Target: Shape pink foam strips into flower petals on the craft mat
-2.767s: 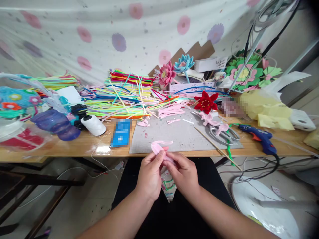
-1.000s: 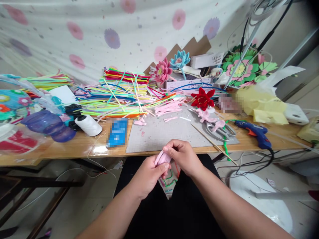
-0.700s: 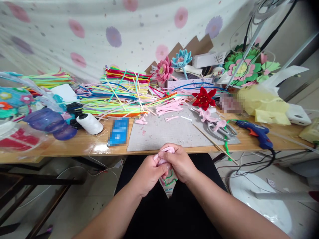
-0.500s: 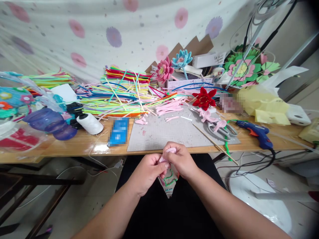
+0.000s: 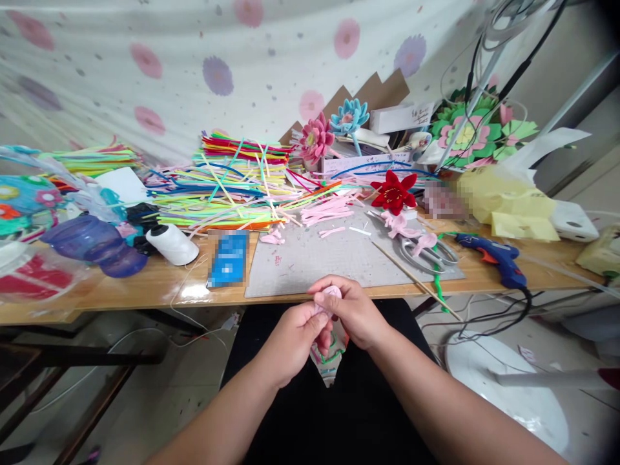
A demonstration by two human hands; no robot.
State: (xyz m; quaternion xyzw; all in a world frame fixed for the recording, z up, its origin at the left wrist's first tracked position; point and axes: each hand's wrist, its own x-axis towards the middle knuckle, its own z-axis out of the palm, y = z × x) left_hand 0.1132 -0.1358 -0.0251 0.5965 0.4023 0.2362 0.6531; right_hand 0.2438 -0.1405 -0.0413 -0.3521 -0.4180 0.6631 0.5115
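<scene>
Just off the table's front edge, over my lap, both my hands pinch one small pale pink chenille stem piece [image 5: 332, 292], bent into a rounded petal-like shape. My left hand [image 5: 301, 337] grips its lower end between thumb and fingers. Against its upper part presses the thumb of my right hand [image 5: 354, 315], with the fingers curled behind. Fingers cover much of the piece. On the grey mat [image 5: 310, 271] ahead lie loose pink chenille stems [image 5: 327, 210] and a few shaped pink petals [image 5: 404, 227]. Scissors [image 5: 436, 261] sit partly under those petals.
Bundles of coloured chenille stems [image 5: 227, 187] fill the table's back. A red flower [image 5: 394, 192] stands behind the mat. At right are a thin wooden stick [image 5: 411, 278] and a blue glue gun [image 5: 498, 255]. A thread spool [image 5: 172, 244] and blue packet [image 5: 228, 258] are at left.
The pink piece has turned in my fingers, and its rounded end now shows more upright. My right fingers have shifted slightly over it. The view has moved a little.
</scene>
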